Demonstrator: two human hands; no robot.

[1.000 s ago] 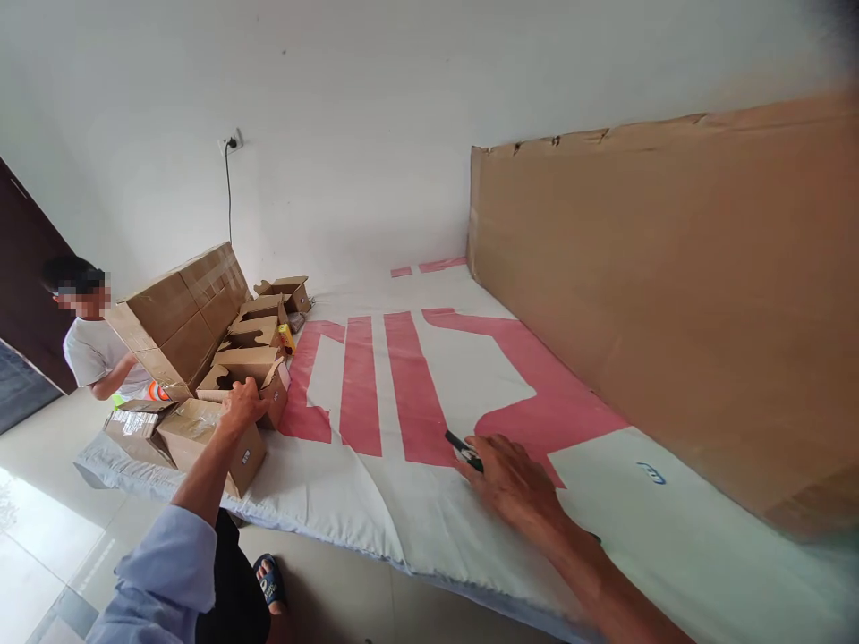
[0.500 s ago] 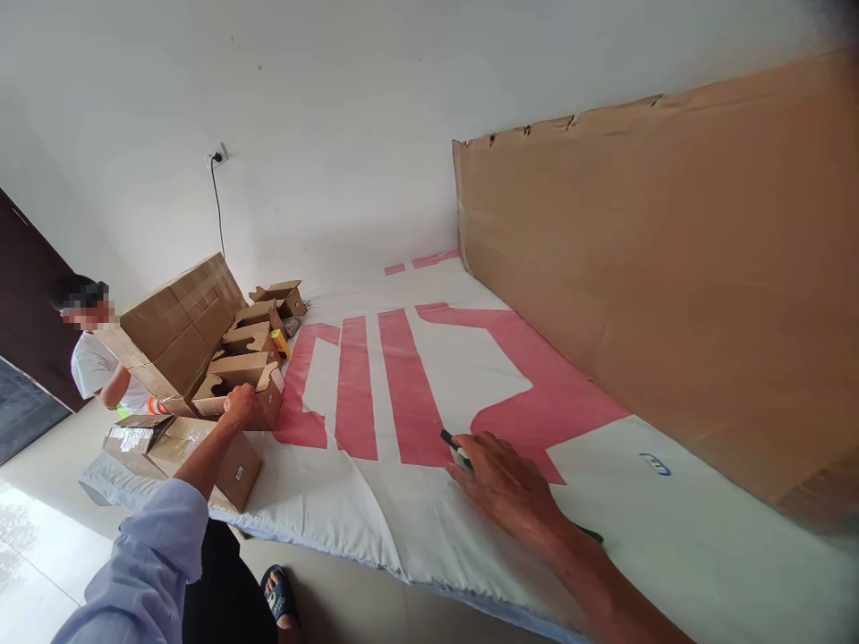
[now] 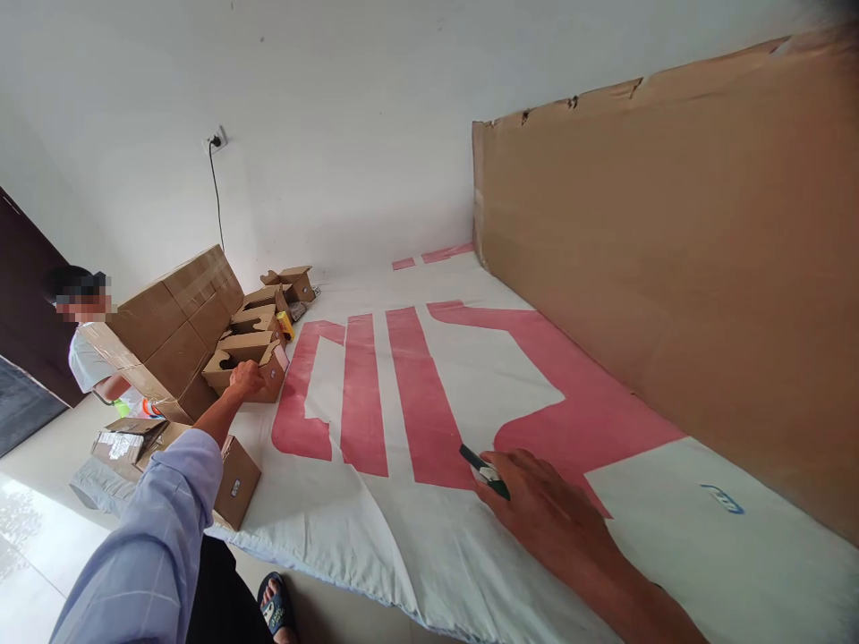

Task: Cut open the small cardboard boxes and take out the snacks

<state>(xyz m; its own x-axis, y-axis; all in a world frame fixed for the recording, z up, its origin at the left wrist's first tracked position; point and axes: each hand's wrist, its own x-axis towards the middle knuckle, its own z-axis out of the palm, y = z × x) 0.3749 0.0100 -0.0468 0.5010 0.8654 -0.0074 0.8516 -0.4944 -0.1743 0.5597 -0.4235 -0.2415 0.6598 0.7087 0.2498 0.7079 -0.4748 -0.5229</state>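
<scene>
near boxes (image 3: pixel 240 487): two in front of the open box, the silver-taped one (image 3: pixel 121 444) farther left; sleeve (image 3: pixel 151 537) hides tops partly, sealed or not can't tell
open box (image 3: pixel 271 379): flaps up, not closed, contents can't be made out
rest of row (image 3: pixel 259 319): three more beyond the open box, also open; reads as lining-up mostly done, closing not
right hand (image 3: pixel 543 505): well right of the open box, over the cloth (image 3: pixel 315 523), fingers wrapped around a small dark tool (image 3: pixel 484 469), type unclear
left hand (image 3: pixel 246 379): at the open box, fingers curled, touching its near wall; pinching or pressing can't tell; hands well apart
</scene>
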